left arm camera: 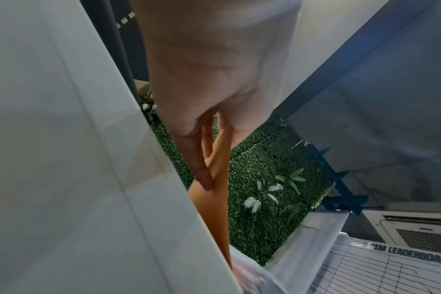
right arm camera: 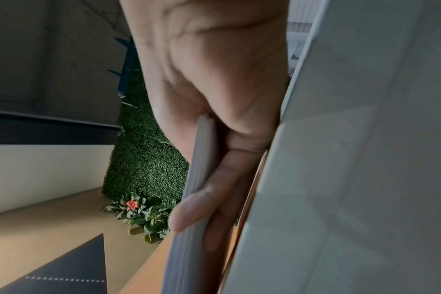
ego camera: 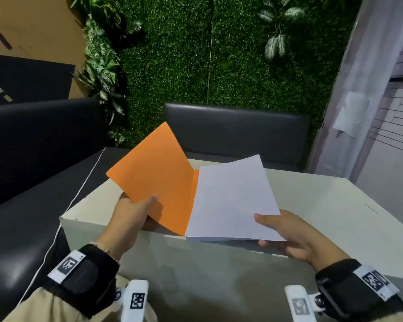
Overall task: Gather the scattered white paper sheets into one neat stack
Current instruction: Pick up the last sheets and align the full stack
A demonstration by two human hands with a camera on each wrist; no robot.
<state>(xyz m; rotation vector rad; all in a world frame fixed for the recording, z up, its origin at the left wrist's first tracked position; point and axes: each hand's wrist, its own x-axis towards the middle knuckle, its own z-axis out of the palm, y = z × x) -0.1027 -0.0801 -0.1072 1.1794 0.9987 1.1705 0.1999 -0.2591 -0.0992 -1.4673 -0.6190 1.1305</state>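
An orange folder [ego camera: 154, 173] is held open above the white table [ego camera: 323, 205]. My left hand [ego camera: 132, 209] pinches the lifted orange cover [left arm camera: 218, 167] at its lower left edge, thumb on top. A stack of white paper sheets [ego camera: 233, 198] lies inside the folder's right half. My right hand [ego camera: 286, 233] grips the stack's lower right corner, thumb on top and fingers underneath. In the right wrist view the fingers [right arm camera: 222, 199] wrap the sheets' edge [right arm camera: 189, 228].
A black padded bench [ego camera: 28, 159] runs along the left and behind the table, with a chair back [ego camera: 235, 126] opposite. A green foliage wall [ego camera: 219, 61] stands behind. A grey curtain [ego camera: 349, 108] hangs at the right.
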